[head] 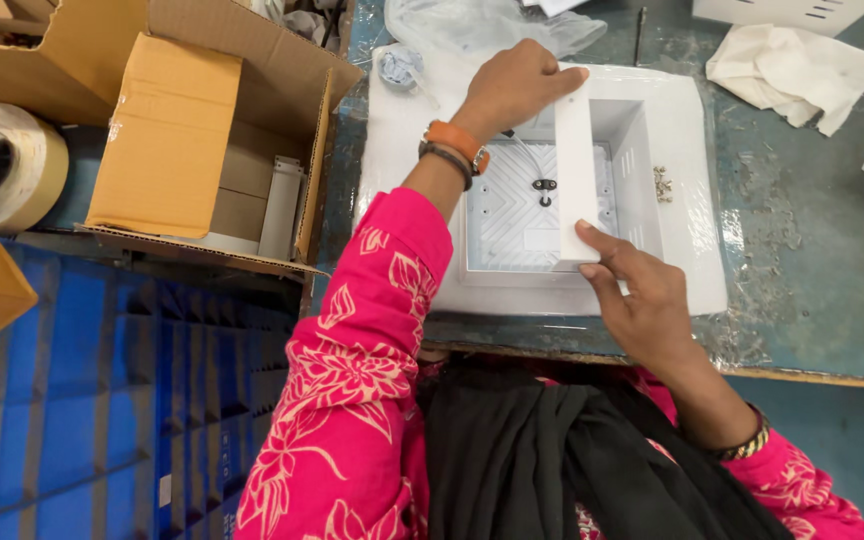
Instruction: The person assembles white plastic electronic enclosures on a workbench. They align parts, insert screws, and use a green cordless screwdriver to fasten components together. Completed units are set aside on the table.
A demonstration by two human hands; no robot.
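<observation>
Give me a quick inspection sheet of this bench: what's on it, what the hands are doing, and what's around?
Surface: worn blue-grey bench, scuffed and stained.
Job's things: square white housing lying open side up; a white flat bar stands across its recess.
Clutter: crumpled white cloth, clear plastic bag, small screws on the housing's rim.
Grips: left hand holds the bar's far end; right hand pinches its near end.
Cables: one thin wire inside the recess, running to a small dark clip.
Surroundings: open cardboard box with parts, tape roll, blue bins below.
</observation>
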